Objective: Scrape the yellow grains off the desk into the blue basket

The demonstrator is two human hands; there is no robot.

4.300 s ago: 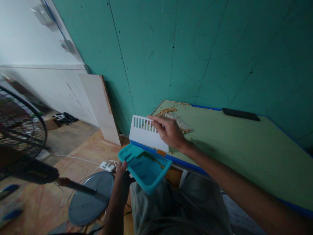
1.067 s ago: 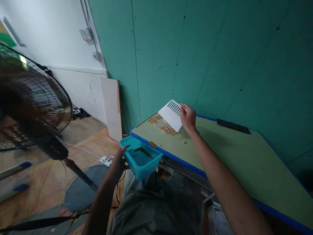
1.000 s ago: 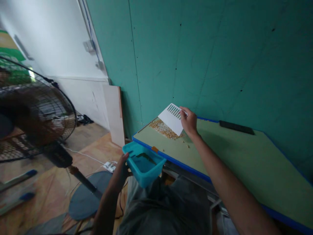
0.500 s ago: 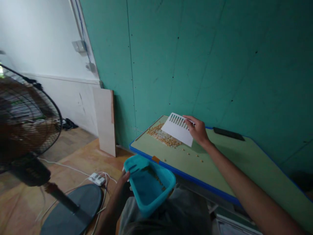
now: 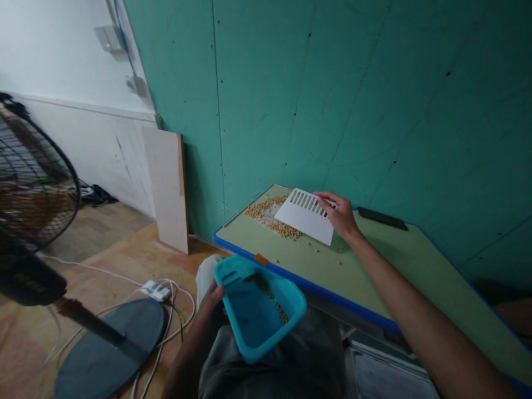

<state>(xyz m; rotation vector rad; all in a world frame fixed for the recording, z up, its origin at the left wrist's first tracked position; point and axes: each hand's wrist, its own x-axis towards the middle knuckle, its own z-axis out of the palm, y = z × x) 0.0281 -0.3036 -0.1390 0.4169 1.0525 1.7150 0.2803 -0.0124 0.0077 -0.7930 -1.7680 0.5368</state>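
My right hand (image 5: 339, 215) is closed on the upper right edge of a white slotted plastic sheet (image 5: 305, 221). The sheet is tilted over the table, its lower edge by a spread of small tan beans (image 5: 286, 229) that look like soybeans. A few stray beans lie nearer the front edge. My left hand (image 5: 213, 299) grips the left rim of a teal plastic basin (image 5: 245, 346), held above my lap below the table's front edge. Some beans and a dark greenish patch show inside the basin along its right side. The left fingers are partly hidden behind it.
The pale green table (image 5: 374, 277) has blue edging and stands against a green wall (image 5: 257, 83). A dark flat bar (image 5: 382, 218) lies at its back edge. To the left are a standing fan (image 5: 33, 194), a power strip (image 5: 155, 290) with cables and a leaning board (image 5: 168, 194).
The view has shifted slightly. My right hand still holds the slotted sheet, which has moved a little rightward over the beans. The basin stays in my left hand, and more of its beans show.
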